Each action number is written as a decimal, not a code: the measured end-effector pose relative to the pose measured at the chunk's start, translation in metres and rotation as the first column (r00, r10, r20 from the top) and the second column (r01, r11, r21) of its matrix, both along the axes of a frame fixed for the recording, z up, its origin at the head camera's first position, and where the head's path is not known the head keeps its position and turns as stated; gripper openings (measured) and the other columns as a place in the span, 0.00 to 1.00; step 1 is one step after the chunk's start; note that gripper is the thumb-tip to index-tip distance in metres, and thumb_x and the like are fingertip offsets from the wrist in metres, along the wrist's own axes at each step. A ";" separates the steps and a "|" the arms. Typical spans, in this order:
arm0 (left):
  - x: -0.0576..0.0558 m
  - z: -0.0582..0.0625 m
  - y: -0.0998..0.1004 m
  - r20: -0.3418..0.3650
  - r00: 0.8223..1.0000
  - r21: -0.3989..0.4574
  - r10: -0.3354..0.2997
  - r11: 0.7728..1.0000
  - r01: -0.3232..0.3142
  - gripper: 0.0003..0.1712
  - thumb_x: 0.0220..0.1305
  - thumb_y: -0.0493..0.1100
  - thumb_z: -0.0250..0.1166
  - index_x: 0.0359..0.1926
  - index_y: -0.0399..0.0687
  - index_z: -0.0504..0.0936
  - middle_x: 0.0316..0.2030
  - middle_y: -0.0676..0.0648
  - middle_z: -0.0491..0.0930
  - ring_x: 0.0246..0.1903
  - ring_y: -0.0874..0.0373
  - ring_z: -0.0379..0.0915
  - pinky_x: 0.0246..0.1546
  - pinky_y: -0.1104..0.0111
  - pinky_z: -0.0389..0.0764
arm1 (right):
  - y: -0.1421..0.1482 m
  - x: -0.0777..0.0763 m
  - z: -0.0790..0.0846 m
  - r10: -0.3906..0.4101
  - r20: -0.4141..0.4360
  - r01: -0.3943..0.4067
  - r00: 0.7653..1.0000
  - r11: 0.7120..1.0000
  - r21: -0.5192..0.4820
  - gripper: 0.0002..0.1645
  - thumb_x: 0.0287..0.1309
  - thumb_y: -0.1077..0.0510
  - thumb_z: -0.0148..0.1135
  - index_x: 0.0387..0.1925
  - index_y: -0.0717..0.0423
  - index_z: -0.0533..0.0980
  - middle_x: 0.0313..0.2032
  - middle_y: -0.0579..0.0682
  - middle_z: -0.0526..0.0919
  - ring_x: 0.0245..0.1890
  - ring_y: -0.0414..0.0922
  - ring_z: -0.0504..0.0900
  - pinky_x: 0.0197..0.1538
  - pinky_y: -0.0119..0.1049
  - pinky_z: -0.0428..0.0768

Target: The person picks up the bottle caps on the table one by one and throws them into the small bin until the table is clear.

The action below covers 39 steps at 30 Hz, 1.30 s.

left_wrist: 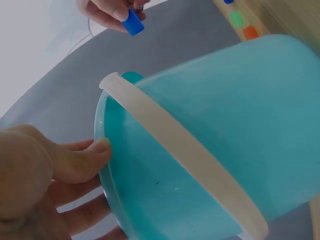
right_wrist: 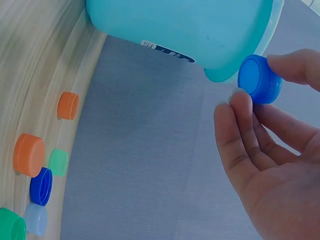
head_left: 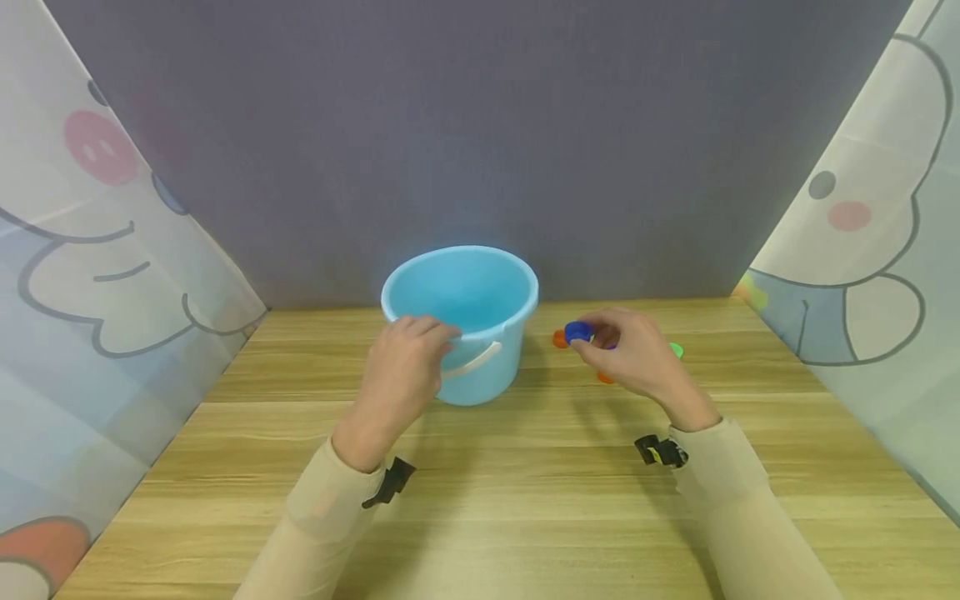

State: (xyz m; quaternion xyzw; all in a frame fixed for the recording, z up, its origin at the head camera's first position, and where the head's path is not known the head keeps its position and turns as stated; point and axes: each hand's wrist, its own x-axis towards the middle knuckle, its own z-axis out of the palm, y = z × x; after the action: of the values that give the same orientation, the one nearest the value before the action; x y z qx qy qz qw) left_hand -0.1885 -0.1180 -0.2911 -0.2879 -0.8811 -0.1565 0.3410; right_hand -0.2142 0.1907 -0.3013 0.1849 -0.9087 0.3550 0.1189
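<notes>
The right hand (head_left: 633, 352) pinches a blue cap (right_wrist: 258, 80), likely light and stiff. Its ridged side (probably less slippery) suits gripping. The left hand (head_left: 401, 358) holds the bucket rim (head_left: 533, 292).

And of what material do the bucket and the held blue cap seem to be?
Bucket: probably plastic, smooth with a soft sheen; evenly coloured, seemingly moulded in one piece. Blue cap: also likely plastic, satin-looking, with fine ribs around its side.
</notes>
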 end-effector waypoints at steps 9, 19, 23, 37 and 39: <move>0.004 0.001 0.003 0.011 1.000 -0.005 -0.010 1.000 0.010 0.13 0.54 0.28 0.73 0.42 0.40 0.88 0.37 0.43 0.87 0.36 0.44 0.80 0.40 0.54 0.80 | -0.003 0.001 0.001 -0.001 -0.015 0.001 1.000 1.000 0.000 0.18 0.63 0.51 0.68 0.49 0.58 0.83 0.39 0.50 0.85 0.34 0.45 0.82 0.37 0.41 0.79; 0.007 0.001 0.005 0.016 1.000 -0.013 -0.022 1.000 0.022 0.13 0.54 0.28 0.73 0.41 0.41 0.88 0.37 0.44 0.87 0.36 0.45 0.80 0.39 0.55 0.79 | -0.005 0.004 0.003 -0.009 -0.025 0.009 1.000 1.000 -0.015 0.18 0.63 0.51 0.68 0.49 0.58 0.84 0.39 0.51 0.85 0.35 0.45 0.83 0.38 0.42 0.78; 0.008 0.001 0.005 0.018 1.000 -0.019 -0.020 1.000 0.020 0.13 0.55 0.28 0.73 0.41 0.42 0.88 0.36 0.45 0.87 0.36 0.45 0.79 0.39 0.55 0.79 | -0.006 0.004 0.004 -0.010 -0.039 0.009 0.999 1.000 -0.019 0.18 0.63 0.51 0.68 0.49 0.58 0.84 0.39 0.50 0.85 0.35 0.44 0.83 0.38 0.42 0.77; 0.013 0.004 0.006 0.051 0.998 -0.020 -0.048 0.999 0.049 0.13 0.56 0.27 0.72 0.42 0.42 0.88 0.37 0.45 0.87 0.37 0.46 0.79 0.40 0.54 0.79 | -0.008 0.007 0.006 -0.022 -0.068 0.020 0.997 0.999 -0.032 0.18 0.62 0.51 0.68 0.48 0.58 0.84 0.39 0.49 0.85 0.35 0.45 0.83 0.36 0.42 0.77; 0.014 0.004 0.006 0.054 0.997 -0.020 -0.053 0.998 0.054 0.13 0.56 0.27 0.71 0.42 0.42 0.88 0.37 0.46 0.87 0.37 0.46 0.79 0.40 0.54 0.79 | -0.009 0.008 0.006 -0.020 -0.073 0.018 0.997 0.999 -0.034 0.18 0.62 0.50 0.68 0.48 0.57 0.84 0.39 0.48 0.85 0.35 0.44 0.82 0.35 0.42 0.77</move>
State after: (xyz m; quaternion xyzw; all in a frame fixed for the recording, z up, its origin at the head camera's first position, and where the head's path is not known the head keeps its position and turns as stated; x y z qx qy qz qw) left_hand -0.1747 -0.1125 -0.2868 -0.3107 -0.8836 -0.1638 0.3097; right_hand -0.2061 0.1819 -0.2956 0.1872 -0.8994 0.3619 0.1584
